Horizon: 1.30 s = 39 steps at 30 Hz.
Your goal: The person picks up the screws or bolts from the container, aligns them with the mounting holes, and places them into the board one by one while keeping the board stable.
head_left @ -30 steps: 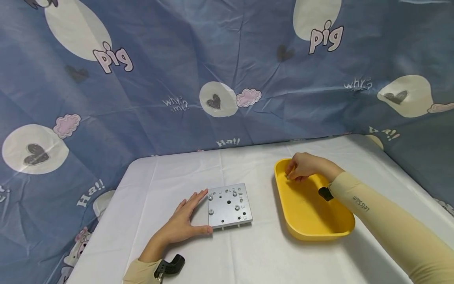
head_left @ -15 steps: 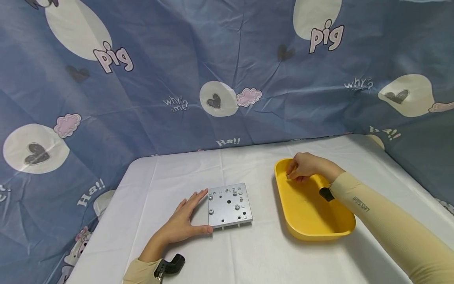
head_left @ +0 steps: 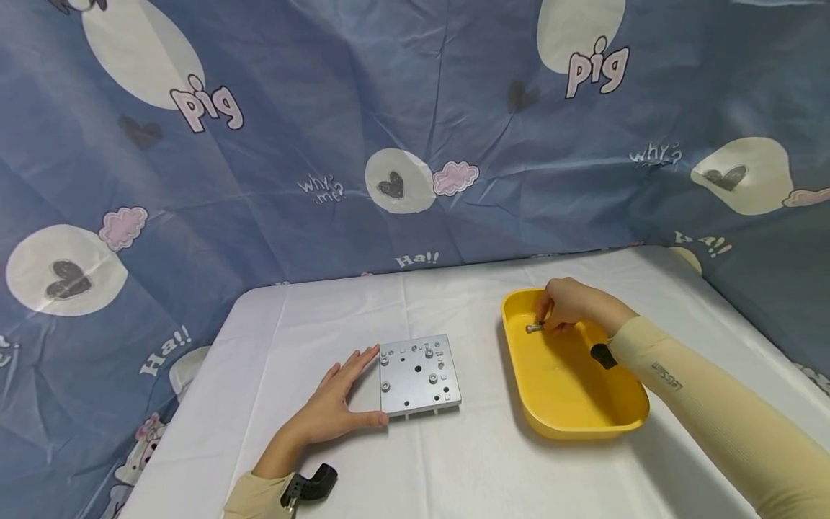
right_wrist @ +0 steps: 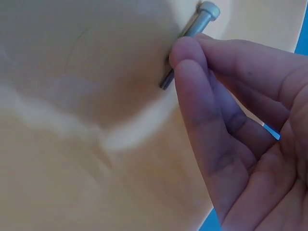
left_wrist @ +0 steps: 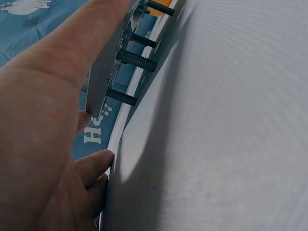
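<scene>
My right hand is inside the yellow tray, near its far left end. Between thumb and fingertips it pinches a silver socket-head bolt; in the right wrist view the head sticks out at one end and the tip at the other. At left, my left hand lies with fingers spread against a silver metal plate, thumb at the near left corner and index fingertip at the far left. Several bolts stand in holes in the plate. Their threaded shanks project beneath it in the left wrist view.
A white cloth covers the table. Behind it hangs a blue printed curtain. The tray's raised yellow rim stands to the right of the plate, with a strip of cloth between them.
My right hand has shifted slightly right within the tray, and the bolt in its fingers now shows more fully. The left hand and the plate stay put.
</scene>
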### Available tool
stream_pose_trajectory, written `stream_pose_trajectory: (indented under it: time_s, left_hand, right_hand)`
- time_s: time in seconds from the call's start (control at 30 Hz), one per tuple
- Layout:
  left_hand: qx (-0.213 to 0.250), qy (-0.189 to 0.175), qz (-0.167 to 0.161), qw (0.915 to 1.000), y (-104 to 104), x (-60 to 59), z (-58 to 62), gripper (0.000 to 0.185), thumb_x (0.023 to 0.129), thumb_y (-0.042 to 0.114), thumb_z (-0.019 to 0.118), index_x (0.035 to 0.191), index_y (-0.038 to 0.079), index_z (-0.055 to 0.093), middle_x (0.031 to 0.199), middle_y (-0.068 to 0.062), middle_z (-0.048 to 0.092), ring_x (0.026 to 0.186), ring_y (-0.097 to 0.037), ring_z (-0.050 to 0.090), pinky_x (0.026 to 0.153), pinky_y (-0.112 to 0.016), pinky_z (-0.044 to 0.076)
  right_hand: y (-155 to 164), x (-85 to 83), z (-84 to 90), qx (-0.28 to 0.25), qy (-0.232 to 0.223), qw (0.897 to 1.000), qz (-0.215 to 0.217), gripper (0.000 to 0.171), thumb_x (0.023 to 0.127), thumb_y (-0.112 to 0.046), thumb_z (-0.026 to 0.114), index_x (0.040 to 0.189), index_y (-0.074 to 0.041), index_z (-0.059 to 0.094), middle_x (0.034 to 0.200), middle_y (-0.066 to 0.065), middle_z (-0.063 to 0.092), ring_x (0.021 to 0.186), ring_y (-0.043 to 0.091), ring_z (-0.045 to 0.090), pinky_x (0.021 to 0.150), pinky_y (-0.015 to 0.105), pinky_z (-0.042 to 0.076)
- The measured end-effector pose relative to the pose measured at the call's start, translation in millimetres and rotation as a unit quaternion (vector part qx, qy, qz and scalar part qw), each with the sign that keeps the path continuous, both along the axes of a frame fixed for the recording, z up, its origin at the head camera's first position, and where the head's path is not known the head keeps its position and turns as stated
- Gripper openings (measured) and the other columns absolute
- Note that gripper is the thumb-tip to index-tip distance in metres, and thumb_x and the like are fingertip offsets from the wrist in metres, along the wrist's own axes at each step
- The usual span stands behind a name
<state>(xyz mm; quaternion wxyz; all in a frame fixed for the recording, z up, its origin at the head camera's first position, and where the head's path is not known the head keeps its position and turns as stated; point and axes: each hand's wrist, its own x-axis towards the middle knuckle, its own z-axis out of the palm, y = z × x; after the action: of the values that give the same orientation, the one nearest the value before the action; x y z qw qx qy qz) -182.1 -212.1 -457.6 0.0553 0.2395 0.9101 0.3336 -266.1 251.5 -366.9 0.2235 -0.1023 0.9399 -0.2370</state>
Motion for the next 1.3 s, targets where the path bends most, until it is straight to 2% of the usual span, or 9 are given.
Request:
stream_pose_trajectory:
  time_s: [0.3, 0.47, 0.67, 0.83, 1.0, 1.2, 1.3]
  left_hand:
    - [-0.005, 0.000, 0.002, 1.0000, 0.5, 0.2, -1.3, 0.123, 0.074, 0.056, 0.095, 0.173, 0.029, 0.026, 0.177, -0.012, 0.031, 0.165, -0.044, 0.023, 0.133, -0.071, 0.006]
    - [-0.003, 0.000, 0.002, 1.0000, -0.2, 1.2, -1.0, 0.123, 0.074, 0.056, 0.095, 0.172, 0.029, 0.026, 0.177, -0.011, 0.031, 0.165, -0.044, 0.023, 0.133, -0.071, 0.006]
    - [-0.004, -0.005, 0.003, 1.0000, 0.6, 1.4, -0.3, 0.123, 0.074, 0.056, 0.095, 0.172, 0.030, 0.026, 0.178, -0.011, 0.030, 0.166, -0.043, 0.022, 0.134, -0.070, 0.005]
    - [-0.005, -0.005, 0.003, 1.0000, 0.5, 1.7, 0.5, 0.123, 0.074, 0.056, 0.094, 0.173, 0.029, 0.026, 0.178, -0.011, 0.030, 0.166, -0.043, 0.023, 0.134, -0.070, 0.005]
    - [0.005, 0.001, 0.000, 1.0000, 1.0, 0.2, 0.0, 0.122, 0.074, 0.055, 0.095, 0.172, 0.027, 0.027, 0.177, -0.012, 0.031, 0.165, -0.044, 0.023, 0.133, -0.070, 0.006]
    - [0.001, 0.003, 0.001, 1.0000, 0.4, -0.8, -2.3, 0.122, 0.074, 0.056, 0.095, 0.172, 0.030, 0.026, 0.177, -0.011, 0.031, 0.166, -0.043, 0.023, 0.134, -0.070, 0.006]
    - [-0.001, 0.005, 0.001, 1.0000, -0.1, -0.5, -2.0, 0.123, 0.074, 0.056, 0.095, 0.172, 0.029, 0.027, 0.177, -0.011, 0.031, 0.165, -0.043, 0.024, 0.134, -0.070, 0.007]
  right_hand:
    - [2.0, -0.1, -4.7, 0.009, 0.021, 1.000, 0.010, 0.007, 0.085, 0.005, 0.080, 0.090, 0.000, 0.081, 0.076, 0.006, 0.077, 0.060, 0.009, 0.067, 0.062, 0.024, 0.062]
    - [1.1, -1.0, -4.7, 0.019, 0.030, 0.999, 0.015, 0.002, 0.086, 0.001, 0.080, 0.085, -0.001, 0.080, 0.070, 0.003, 0.074, 0.059, 0.009, 0.066, 0.059, 0.022, 0.058]
    - [1.4, -3.1, -5.0, 0.042, 0.043, 0.998, 0.009, 0.021, 0.086, -0.006, 0.081, 0.069, -0.006, 0.069, 0.058, 0.000, 0.066, 0.054, 0.009, 0.056, 0.056, 0.020, 0.046]
    - [-2.8, -1.3, -2.5, 0.060, 0.048, 0.997, 0.002, 0.021, 0.087, -0.008, 0.081, 0.071, -0.006, 0.068, 0.061, 0.003, 0.068, 0.056, 0.012, 0.060, 0.056, 0.021, 0.047]
    - [-11.3, 5.0, 1.1, 0.101, 0.093, 0.990, -0.016, 0.022, 0.085, -0.015, 0.087, 0.075, -0.006, 0.070, 0.069, 0.005, 0.066, 0.063, 0.019, 0.061, 0.059, 0.028, 0.048]
    - [-21.8, 8.8, -1.7, 0.144, 0.158, 0.977, -0.006, 0.038, 0.087, -0.034, 0.091, 0.080, -0.008, 0.064, 0.074, 0.005, 0.059, 0.067, 0.022, 0.055, 0.062, 0.036, 0.047]
    - [-24.7, 8.4, -5.8, 0.146, 0.179, 0.973, 0.012, 0.040, 0.092, -0.026, 0.085, 0.070, -0.012, 0.055, 0.068, 0.002, 0.048, 0.063, 0.019, 0.047, 0.058, 0.033, 0.041]
